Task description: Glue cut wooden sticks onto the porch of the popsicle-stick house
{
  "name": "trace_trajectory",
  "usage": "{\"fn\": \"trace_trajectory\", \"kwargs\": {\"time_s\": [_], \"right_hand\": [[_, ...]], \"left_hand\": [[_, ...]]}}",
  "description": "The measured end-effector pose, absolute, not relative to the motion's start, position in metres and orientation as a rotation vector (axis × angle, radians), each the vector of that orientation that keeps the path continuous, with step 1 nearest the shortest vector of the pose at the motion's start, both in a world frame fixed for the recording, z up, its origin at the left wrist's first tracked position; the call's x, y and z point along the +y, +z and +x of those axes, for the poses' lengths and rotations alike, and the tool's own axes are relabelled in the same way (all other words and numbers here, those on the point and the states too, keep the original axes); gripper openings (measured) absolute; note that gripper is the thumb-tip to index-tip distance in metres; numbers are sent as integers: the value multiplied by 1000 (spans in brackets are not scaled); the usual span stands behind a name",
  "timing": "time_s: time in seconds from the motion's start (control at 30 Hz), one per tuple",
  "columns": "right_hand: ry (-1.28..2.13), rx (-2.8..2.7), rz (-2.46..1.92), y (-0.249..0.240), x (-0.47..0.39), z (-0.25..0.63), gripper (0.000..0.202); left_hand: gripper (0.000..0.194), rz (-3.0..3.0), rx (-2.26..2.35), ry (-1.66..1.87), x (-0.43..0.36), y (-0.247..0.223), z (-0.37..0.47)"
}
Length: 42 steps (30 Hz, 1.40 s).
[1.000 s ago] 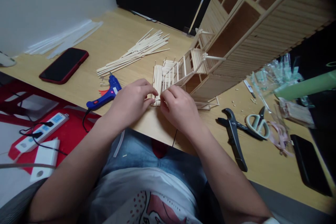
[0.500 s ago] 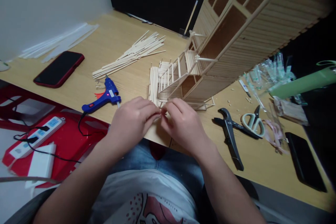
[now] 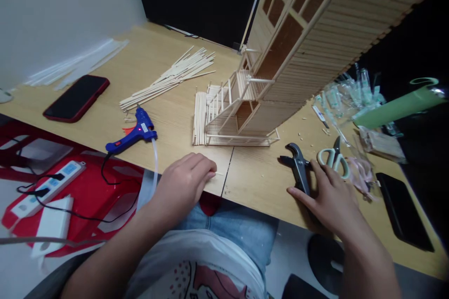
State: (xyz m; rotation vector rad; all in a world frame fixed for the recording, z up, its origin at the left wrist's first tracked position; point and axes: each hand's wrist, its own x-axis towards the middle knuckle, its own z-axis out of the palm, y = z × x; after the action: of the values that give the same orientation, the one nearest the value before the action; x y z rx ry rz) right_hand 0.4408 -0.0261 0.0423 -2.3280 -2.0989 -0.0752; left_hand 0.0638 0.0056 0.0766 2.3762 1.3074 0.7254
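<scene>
Near the front edge of the table, my left hand (image 3: 189, 178) is closed, and a short thin wooden stick (image 3: 219, 174) pokes out from its fingertips. My right hand (image 3: 328, 196) lies over the handles of the black cutter (image 3: 297, 167), thumb and fingers spread to either side of them. Behind my hands stands a model house (image 3: 315, 60) of thin wooden sticks, with a small stair (image 3: 224, 98) and a low railing at its left foot.
A blue glue gun (image 3: 135, 133) lies left of my left hand. Behind it are loose sticks (image 3: 175, 74) and a red-edged phone (image 3: 77, 98). Scissors (image 3: 333, 161), a black phone (image 3: 403, 210) and a green cylinder (image 3: 396, 106) are on the right.
My hands have parted. The right one has moved right onto the black cutter and opened; the left one has dropped slightly toward the table edge. The view has shifted a little.
</scene>
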Motion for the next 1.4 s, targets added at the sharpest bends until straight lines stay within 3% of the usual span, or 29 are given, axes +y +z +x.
{"fn": "trace_trajectory", "kwargs": {"time_s": [0.33, 0.47, 0.53, 0.67, 0.83, 1.4], "right_hand": [[175, -1789, -2167, 55, -39, 403, 75], [927, -1446, -1884, 63, -78, 342, 44], [1348, -1230, -1703, 66, -94, 311, 40], [1703, -979, -1383, 66, -102, 275, 35], [1789, -925, -1217, 68, -98, 268, 34], [1684, -1000, -1323, 73, -98, 273, 19]], "left_hand": [[11, 2291, 1328, 884, 10, 80, 64], [12, 2133, 1248, 982, 8, 85, 74], [12, 2055, 1206, 1022, 6, 87, 80], [11, 1974, 1201, 1060, 4, 90, 90], [10, 2096, 1235, 1041, 1, 93, 96], [7, 2197, 1233, 1051, -5, 99, 110]]}}
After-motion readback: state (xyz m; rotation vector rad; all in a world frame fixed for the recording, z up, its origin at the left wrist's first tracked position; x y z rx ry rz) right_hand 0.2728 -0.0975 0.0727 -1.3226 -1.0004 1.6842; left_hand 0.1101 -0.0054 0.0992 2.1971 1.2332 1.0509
